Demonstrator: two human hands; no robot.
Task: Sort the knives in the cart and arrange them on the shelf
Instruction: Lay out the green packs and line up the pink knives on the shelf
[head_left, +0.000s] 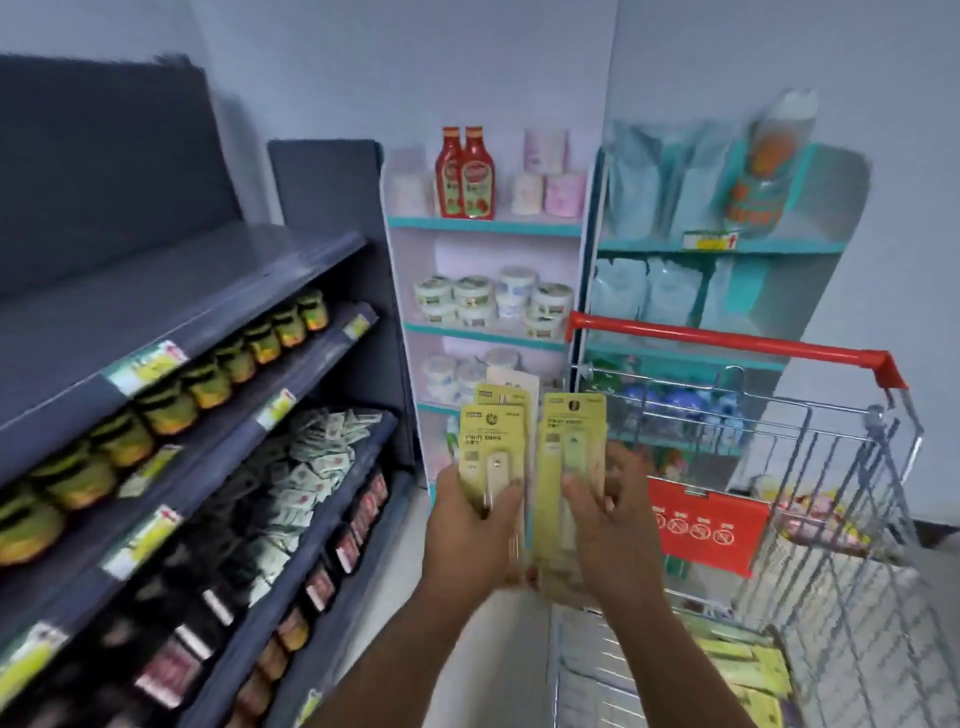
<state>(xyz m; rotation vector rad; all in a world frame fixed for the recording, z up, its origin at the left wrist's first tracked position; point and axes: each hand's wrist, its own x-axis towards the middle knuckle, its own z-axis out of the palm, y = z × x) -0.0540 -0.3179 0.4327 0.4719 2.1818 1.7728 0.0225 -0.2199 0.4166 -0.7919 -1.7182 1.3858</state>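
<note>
My left hand (475, 525) grips a fanned stack of yellow-green fruit knife packs (493, 441), thumb across the front. My right hand (608, 514) grips another yellow-green knife pack (571, 447) held upright just to the right of the stack. Both are raised in front of me, above the near left corner of the wire shopping cart (841, 499) with its red handle (727, 340). More yellow knife packs (743, 660) lie in the cart's basket. A dark grey shelf unit (171, 291) stands on my left, its top board bare.
Lower grey shelves hold rows of jars (208, 384), sachets (306, 483) and dark packets (332, 551). Ahead stands a pink-and-teal rack with ketchup bottles (465, 174) and tubs (493, 301). A teal rack with pouches (670, 291) is behind the cart.
</note>
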